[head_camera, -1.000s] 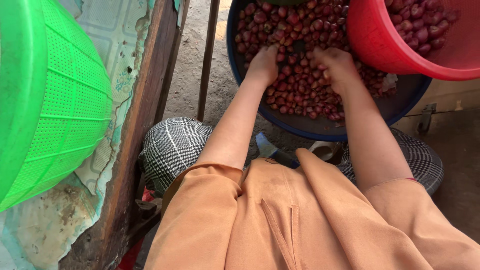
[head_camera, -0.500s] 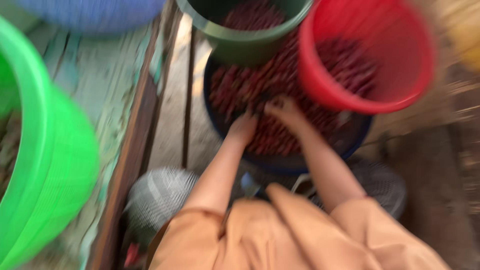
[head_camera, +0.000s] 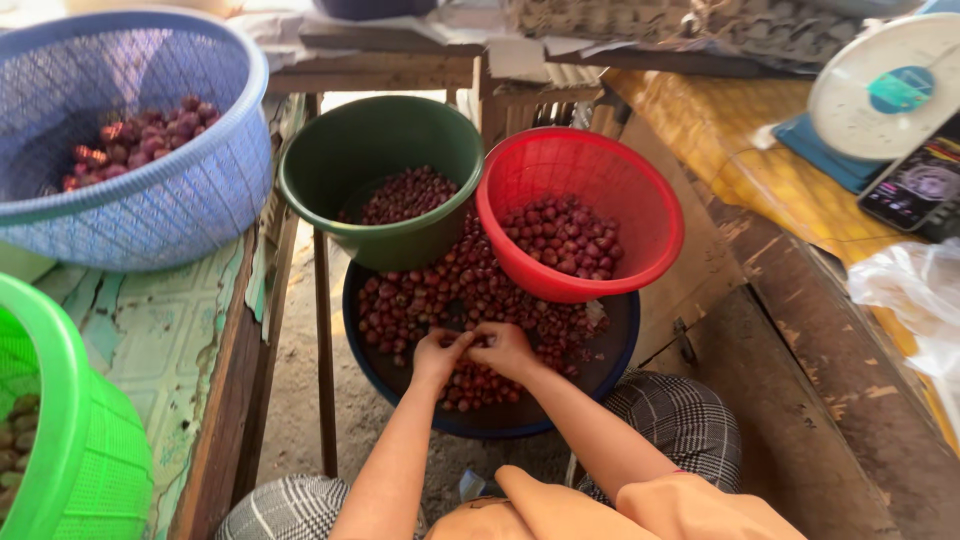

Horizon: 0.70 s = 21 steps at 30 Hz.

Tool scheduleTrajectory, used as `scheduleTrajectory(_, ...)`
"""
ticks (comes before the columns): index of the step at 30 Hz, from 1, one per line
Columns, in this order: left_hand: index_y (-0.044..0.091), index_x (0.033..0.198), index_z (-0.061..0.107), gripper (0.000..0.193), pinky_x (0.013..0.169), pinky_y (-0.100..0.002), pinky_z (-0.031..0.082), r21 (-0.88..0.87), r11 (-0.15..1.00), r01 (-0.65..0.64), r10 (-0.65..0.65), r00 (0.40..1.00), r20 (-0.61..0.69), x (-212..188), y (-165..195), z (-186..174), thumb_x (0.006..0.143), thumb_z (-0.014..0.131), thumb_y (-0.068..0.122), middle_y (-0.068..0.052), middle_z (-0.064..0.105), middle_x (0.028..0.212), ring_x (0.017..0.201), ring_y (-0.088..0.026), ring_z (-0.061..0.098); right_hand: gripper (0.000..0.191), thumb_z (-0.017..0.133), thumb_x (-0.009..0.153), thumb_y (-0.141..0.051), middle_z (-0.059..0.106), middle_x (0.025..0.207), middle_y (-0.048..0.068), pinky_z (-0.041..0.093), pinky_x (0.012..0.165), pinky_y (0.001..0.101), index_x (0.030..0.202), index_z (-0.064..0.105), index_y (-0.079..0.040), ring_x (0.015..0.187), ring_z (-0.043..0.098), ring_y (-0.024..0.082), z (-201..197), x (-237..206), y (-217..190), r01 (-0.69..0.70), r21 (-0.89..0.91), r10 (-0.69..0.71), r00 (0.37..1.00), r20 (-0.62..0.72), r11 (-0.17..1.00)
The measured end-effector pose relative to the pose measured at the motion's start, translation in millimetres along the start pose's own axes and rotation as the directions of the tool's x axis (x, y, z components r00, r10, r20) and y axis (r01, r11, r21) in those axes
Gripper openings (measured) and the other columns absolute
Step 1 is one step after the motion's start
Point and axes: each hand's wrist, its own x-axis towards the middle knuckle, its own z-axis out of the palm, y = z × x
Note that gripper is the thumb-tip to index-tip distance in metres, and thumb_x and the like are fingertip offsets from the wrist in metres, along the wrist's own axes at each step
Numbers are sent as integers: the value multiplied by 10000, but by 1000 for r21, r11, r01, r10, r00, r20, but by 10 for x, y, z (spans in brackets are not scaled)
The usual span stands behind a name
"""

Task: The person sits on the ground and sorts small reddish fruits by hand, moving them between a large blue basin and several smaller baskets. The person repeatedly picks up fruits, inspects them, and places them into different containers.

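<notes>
— Left hand [head_camera: 438, 352] and right hand [head_camera: 505, 347]?
— Together over small dark-red round shallots [head_camera: 440, 295] in wide dark-blue plastic basin [head_camera: 620, 350]; fingers [head_camera: 460, 342] curled narrow, pinching something too small to make out.
— Basin fully visible?
— No, far rim hidden under green plastic bowl [head_camera: 385, 150] and red plastic colander [head_camera: 585, 165].

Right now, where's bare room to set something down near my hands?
Bare green tabletop lies between the blue mesh basket and bright green basket. The yellow counter before the white scale is open. The dark tub of small red bulbs under both hands is crowded.
</notes>
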Motion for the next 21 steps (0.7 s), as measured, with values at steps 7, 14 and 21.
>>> scheduleTrajectory(7,52,1166,737,358,834,-310,560,-441,897,36,51,982,184,7,-82,-44,915,745,308,-43,768,1056,947,-145,707,235,807,877,-182,755,813,19,481,523,226,1062,800,-38,654,664,68,68,-15,-29,-128,289,184,967,-178,949)
scheduleTrajectory(14,42,1168,760,321,818,-263,565,-452,892,3,81,983,167,169,-264,-47,897,783,213,-51,777,1050,916,-112,715,192,801,936,-193,692,815,7,453,529,237,990,775,-10,667,627,63,-1,26,-11,8,158,23,981,-195,987)
scheduleTrajectory(21,39,1083,702,276,726,-286,567,-427,902,62,31,978,208,251,-342,-22,891,796,215,-33,744,962,855,-124,703,192,742,906,-165,721,807,44,526,563,273,1054,751,-44,641,667,105,-86,138,49,-151,28,153,985,-85,988)
